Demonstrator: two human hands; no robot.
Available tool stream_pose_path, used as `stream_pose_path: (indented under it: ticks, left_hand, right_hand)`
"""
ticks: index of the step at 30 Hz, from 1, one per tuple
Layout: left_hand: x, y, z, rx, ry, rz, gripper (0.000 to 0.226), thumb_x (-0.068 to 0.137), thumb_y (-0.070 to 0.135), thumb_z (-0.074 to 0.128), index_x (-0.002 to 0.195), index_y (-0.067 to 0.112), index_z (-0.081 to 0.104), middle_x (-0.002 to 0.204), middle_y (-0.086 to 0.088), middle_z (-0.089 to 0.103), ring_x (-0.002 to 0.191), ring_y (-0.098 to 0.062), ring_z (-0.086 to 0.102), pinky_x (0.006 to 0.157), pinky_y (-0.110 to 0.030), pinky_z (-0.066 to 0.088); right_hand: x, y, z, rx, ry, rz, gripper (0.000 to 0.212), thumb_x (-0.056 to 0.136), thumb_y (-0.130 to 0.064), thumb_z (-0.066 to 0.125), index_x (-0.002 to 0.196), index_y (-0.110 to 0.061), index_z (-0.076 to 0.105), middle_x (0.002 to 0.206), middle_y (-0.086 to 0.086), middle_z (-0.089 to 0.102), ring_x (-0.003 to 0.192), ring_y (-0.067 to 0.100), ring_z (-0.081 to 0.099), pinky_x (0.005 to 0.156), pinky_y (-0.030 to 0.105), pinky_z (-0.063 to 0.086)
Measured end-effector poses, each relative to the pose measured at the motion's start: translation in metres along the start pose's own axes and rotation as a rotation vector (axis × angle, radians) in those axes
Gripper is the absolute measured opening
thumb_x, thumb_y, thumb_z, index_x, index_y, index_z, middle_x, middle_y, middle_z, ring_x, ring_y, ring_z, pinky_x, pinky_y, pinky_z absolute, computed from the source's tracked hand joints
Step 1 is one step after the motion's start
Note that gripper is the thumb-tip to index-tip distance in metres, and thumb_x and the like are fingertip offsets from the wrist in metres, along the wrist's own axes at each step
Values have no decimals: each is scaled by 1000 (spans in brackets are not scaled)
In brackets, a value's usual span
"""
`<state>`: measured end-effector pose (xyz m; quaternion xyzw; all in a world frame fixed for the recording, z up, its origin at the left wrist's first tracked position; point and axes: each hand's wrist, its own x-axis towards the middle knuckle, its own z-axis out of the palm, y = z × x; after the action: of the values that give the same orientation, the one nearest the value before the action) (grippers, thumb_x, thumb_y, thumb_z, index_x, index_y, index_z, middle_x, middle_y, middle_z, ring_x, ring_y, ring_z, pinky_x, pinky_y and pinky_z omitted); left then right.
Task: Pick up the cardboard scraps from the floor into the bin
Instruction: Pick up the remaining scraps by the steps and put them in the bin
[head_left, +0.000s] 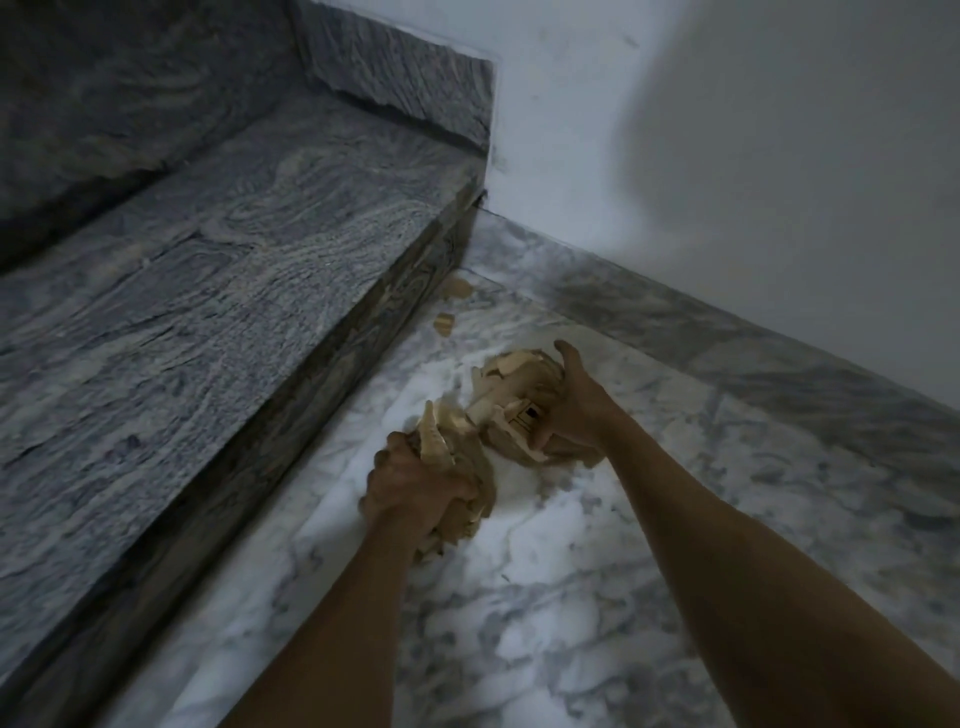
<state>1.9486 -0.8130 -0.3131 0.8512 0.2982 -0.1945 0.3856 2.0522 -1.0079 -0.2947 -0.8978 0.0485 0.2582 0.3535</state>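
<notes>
My left hand (413, 486) grips a bunch of tan cardboard scraps (460, 457) just above the white marble floor. My right hand (574, 402) curls round a second, larger bundle of cardboard scraps (514, 395), thumb over its far side. The two bundles almost touch between my hands. Two small loose scraps lie farther off by the foot of the step: a little one (444, 323) and a rounder one (457, 288). No bin is in view.
A grey veined stone step (218, 291) rises along the left, with another riser behind it. A white wall (727, 156) with a grey stone skirting (753, 343) closes the right. The marble floor (545, 597) stretches toward me between my forearms.
</notes>
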Motion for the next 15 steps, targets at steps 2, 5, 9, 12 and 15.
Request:
stream_pose_path:
  ticks: [2,5,9,12,15]
  left_hand:
    - [0,0,2,11,12,-17,103,38,60,79,126,20,42,122,-6,56,113,-30,58,95,-47,52]
    - [6,-1,7,17,34,-31,96,47,59,81,126,21,41,120,-3,54,113,-29,56,98,-47,49]
    - [14,0,11,22,17,-78,97,51,57,82,130,23,37,121,-1,51,117,-28,54,102,-46,45]
    - [17,2,13,39,23,-119,102,48,59,79,132,25,33,123,1,48,121,-26,51,104,-45,43]
    - [19,3,13,49,14,-142,107,49,60,79,137,27,28,129,1,46,126,-26,48,106,-43,40]
  right_hand:
    - [16,-15,1,-13,-10,-107,138,54,5,87,158,-29,2,147,21,44,128,39,50,95,46,52]
    - [48,-52,3,16,-97,-200,129,61,14,80,158,-31,9,146,21,46,114,36,58,77,41,54]
    - [97,-96,9,-143,-118,-179,137,56,-3,91,160,-27,4,160,8,29,141,30,37,99,34,44]
    - [132,-110,11,-191,-141,-136,145,50,-11,94,160,-24,2,165,7,18,149,28,24,113,34,31]
    - [143,-119,6,-283,-144,-111,131,57,-16,93,159,-16,12,163,11,21,148,32,23,114,38,28]
